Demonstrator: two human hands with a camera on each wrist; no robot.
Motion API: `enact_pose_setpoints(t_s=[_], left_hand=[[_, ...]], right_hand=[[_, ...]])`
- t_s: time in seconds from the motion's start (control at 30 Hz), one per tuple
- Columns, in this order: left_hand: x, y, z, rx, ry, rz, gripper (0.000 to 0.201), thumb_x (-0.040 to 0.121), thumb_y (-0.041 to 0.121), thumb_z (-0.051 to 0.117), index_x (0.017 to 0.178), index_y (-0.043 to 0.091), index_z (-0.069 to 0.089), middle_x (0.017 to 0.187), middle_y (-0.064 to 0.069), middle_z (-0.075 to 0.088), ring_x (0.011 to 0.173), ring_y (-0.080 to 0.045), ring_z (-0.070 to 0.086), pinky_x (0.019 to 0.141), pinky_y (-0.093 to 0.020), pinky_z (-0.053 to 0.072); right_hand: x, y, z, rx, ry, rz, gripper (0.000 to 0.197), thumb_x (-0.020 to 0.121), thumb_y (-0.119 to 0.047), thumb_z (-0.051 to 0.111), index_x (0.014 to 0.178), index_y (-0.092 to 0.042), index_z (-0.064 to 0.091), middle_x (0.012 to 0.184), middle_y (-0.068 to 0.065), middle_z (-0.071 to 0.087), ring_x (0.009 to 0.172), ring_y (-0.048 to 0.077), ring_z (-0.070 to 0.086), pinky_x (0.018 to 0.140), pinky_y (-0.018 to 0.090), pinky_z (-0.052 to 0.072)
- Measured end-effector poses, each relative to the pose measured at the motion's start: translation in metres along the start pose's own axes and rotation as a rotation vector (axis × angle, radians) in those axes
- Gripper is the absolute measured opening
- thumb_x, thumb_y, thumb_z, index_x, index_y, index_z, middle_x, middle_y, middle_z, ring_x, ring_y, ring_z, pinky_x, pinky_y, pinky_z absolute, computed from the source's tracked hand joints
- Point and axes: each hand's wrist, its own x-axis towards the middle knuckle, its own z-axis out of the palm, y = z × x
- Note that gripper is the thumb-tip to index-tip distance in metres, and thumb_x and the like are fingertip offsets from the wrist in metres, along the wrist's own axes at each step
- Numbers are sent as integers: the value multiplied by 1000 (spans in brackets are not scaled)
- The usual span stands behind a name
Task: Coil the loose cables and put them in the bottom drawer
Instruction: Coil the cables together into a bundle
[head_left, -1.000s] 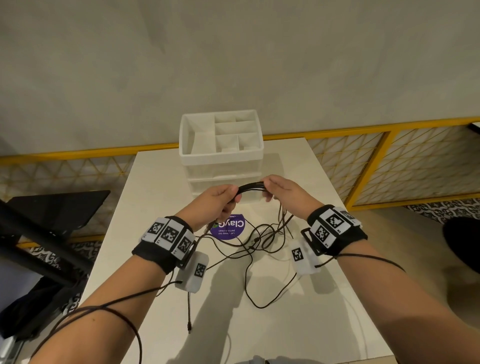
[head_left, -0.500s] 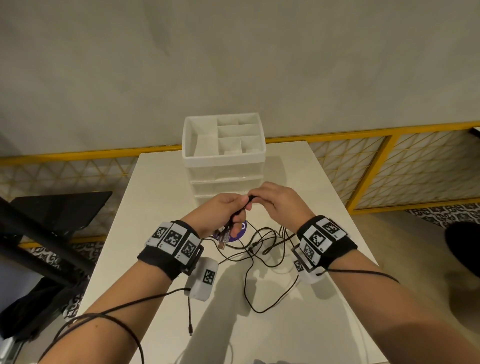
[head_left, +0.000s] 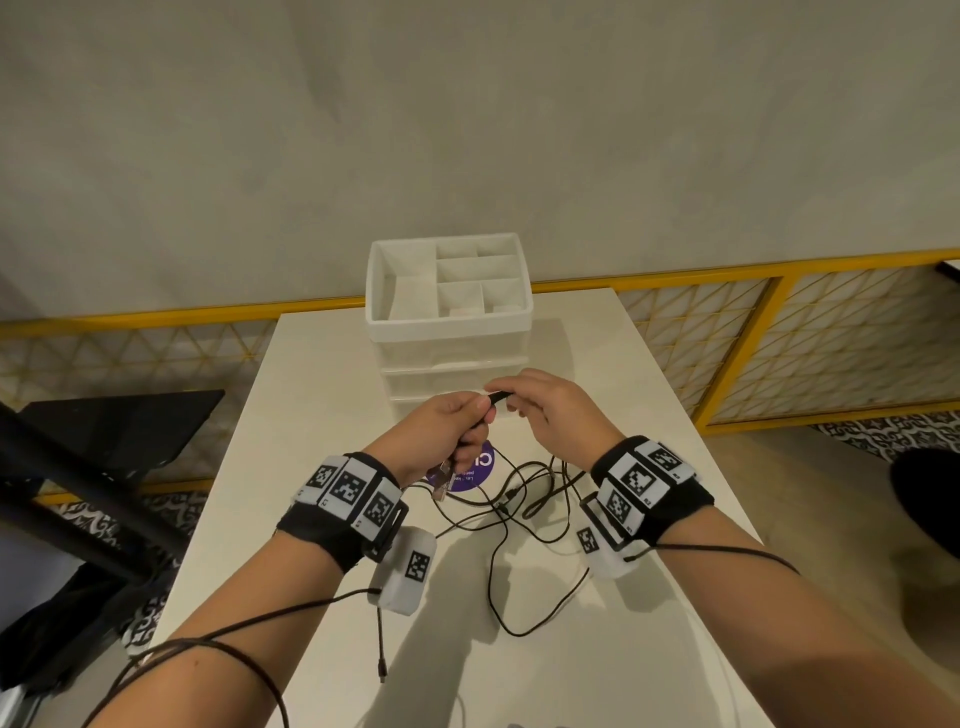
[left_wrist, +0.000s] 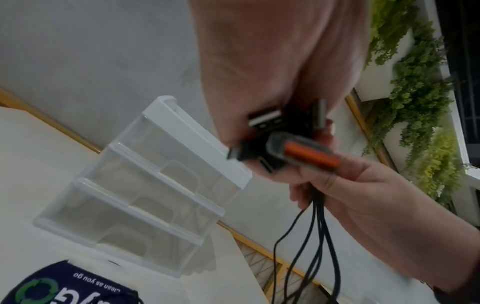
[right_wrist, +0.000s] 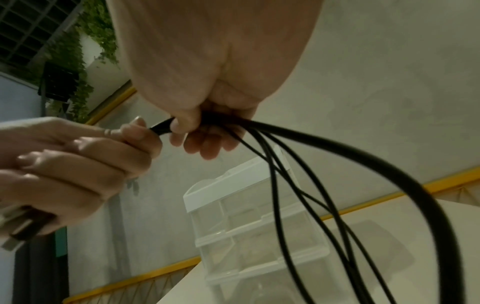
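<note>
Several thin black cables (head_left: 511, 512) trail in loose loops over the white table (head_left: 311, 395). My left hand (head_left: 457, 423) grips their plug ends in a fist; USB plugs and an orange-tipped connector (left_wrist: 309, 155) stick out below it. My right hand (head_left: 540, 408) pinches the same bundle (right_wrist: 306, 156) just beside the left, and the strands hang down from it. The clear drawer unit (head_left: 449, 332) stands just beyond both hands with both of its drawers closed; the bottom drawer (left_wrist: 124, 222) is nearest the tabletop.
The unit's white top tray (head_left: 410, 291) has several empty compartments. A purple round sticker (head_left: 475, 470) lies under the left hand. A yellow railing (head_left: 727, 332) runs behind the table, and a black frame (head_left: 78, 467) stands at the left. Wrist-camera leads run along both forearms.
My hands have come close together over the cables, shortening the stretch of bundle held between them. The bundle has been raised slightly toward the drawer unit.
</note>
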Motion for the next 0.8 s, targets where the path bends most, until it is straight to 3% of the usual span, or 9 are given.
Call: enact_pose_setpoints(t_s=[0.07, 0.2, 0.3, 0.4, 0.47, 0.53, 0.63, 0.8], left_hand=[[-1, -3, 0, -23, 6, 2, 26, 103, 20, 32, 83, 11, 47, 59, 2, 35, 45, -8, 32, 41, -19, 34], [2, -9, -3, 25, 18, -14, 27, 102, 14, 34, 86, 9, 55, 59, 4, 45, 47, -8, 40, 45, -18, 35], [2, -6, -5, 12, 29, -49, 29, 102, 21, 34, 87, 11, 55, 58, 5, 37, 46, -7, 29, 43, -17, 24], [1, -3, -6, -78, 113, -11, 30, 102, 25, 34, 83, 12, 54, 56, 7, 34, 44, -5, 27, 41, -17, 21], [1, -1, -7, -223, 198, 46, 31, 102, 25, 33, 82, 12, 52, 56, 7, 35, 44, -5, 28, 40, -16, 23], [3, -2, -6, -305, 257, 98, 33, 102, 31, 33, 79, 13, 49, 55, 8, 35, 45, -6, 28, 41, -17, 23], [6, -6, 0, -210, 318, 159, 34, 99, 39, 36, 76, 14, 43, 54, 8, 34, 45, -7, 27, 41, -19, 24], [8, -16, 9, -171, 333, 170, 30, 100, 35, 34, 101, 16, 57, 49, 11, 34, 41, -4, 26, 37, -16, 24]], right_hand=[[1, 1, 2, 34, 12, 9, 27, 91, -7, 51, 114, -14, 64, 96, -8, 58, 87, -4, 47, 82, 1, 34], [1, 0, 5, 60, -30, 15, 22, 90, -8, 53, 106, -12, 68, 86, -7, 55, 80, 5, 50, 76, 2, 35], [2, 0, 9, 91, -42, 54, 25, 91, -7, 52, 111, -11, 67, 83, -13, 54, 76, -4, 51, 76, 3, 36], [2, 0, 9, 253, -19, 200, 30, 95, -10, 47, 122, -13, 60, 86, -22, 52, 76, -15, 52, 76, 2, 37], [3, 2, 8, 467, 32, 345, 29, 97, -14, 44, 122, -16, 59, 75, -16, 50, 63, -7, 50, 66, 8, 39], [3, 1, 9, 625, 63, 432, 25, 98, -15, 40, 111, -15, 63, 65, -6, 40, 52, 2, 36, 55, 15, 31], [8, -9, 15, 778, 39, 478, 28, 100, -15, 35, 89, -11, 60, 60, -2, 33, 44, 3, 27, 46, 14, 25], [12, -17, 18, 899, -108, 516, 32, 100, -18, 33, 76, -10, 52, 59, -1, 33, 42, 4, 28, 45, 15, 25]])
